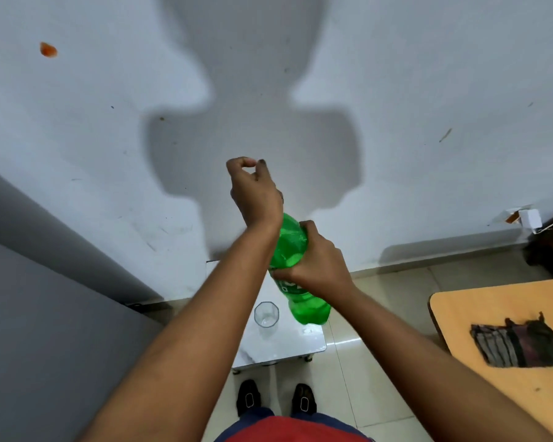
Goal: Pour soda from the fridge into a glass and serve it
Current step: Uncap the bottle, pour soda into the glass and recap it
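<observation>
A green plastic soda bottle [289, 244] is held tilted in the air above a small white table [288, 346]. My right hand [313, 260] is wrapped around the bottle's middle. My left hand [253, 193] is curled shut over the bottle's top, and the cap is hidden under it. An empty clear glass [266, 314] stands upright on the table, just left of the bottle's base and below both hands.
A grey fridge side [45, 314] fills the left. A white wall [428, 122] rises close behind the table. At the right, a wooden table [492, 314] holds a dark folded cloth [521, 344]. My feet [275, 398] stand on the tiled floor.
</observation>
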